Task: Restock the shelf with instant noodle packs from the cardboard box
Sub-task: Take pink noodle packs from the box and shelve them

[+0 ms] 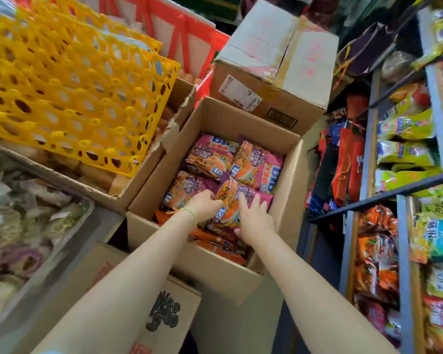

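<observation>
- We judge pick-up in hand: left hand (pixel 204 204) curls onto, right hand (pixel 253 213) lies flat on, a purple-orange foil noodle pack (pixel 230 200) in the open brown cardboard box (pixel 287 180);
- Next: grip, lift, carry to the blue metal shelf (pixel 404 226).

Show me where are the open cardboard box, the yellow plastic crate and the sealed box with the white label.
open cardboard box (pixel 230 118): head view, bare inner back wall.
yellow plastic crate (pixel 69 80): head view, middle of its lattice face.
sealed box (pixel 274 72): head view, its front side beside the white label.
</observation>
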Tool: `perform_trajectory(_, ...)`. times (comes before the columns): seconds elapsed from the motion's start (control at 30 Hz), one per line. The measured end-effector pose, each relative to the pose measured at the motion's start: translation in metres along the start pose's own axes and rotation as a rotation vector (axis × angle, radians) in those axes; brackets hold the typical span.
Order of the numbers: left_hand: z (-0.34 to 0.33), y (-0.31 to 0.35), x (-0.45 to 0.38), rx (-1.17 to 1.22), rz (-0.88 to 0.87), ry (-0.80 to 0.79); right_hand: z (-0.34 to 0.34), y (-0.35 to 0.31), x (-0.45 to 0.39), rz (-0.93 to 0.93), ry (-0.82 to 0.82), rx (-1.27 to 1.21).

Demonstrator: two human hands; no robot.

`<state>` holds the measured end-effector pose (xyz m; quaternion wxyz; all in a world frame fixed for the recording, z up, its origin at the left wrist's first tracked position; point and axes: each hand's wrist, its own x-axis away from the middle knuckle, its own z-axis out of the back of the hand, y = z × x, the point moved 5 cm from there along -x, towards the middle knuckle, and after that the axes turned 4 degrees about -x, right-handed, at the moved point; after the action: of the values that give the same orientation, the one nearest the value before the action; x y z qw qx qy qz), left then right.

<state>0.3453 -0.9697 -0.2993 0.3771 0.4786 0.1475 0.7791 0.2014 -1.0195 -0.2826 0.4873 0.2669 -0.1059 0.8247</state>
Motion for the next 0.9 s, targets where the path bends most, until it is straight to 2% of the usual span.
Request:
perform_trajectory(0.1,-0.007,0.004,-0.024,0.117,0.092,-0.063,-0.008,0.003,-0.021,-0.073,-0.100,-0.081)
perform_trajectory(0.3,-0.014,0.006,-0.048,0.189,0.152,-0.191,-0.016,0.011,-0.031,-0.102,-0.118,-0.225)
perform_trajectory(0.57,-0.023,0.007,-0.062,0.240,0.160,-0.189,-0.016,0.014,-0.032,-0.113,-0.128,-0.367)
perform_trajectory(0.73,-0.029,0.009,-0.062,0.344,0.197,-0.271,-0.014,0.015,-0.030,-0.105,-0.078,-0.424)
perform_trajectory(0.9,-0.027,0.017,-0.055,0.377,0.185,-0.256,-0.008,0.014,-0.020,-0.095,-0.078,-0.521)
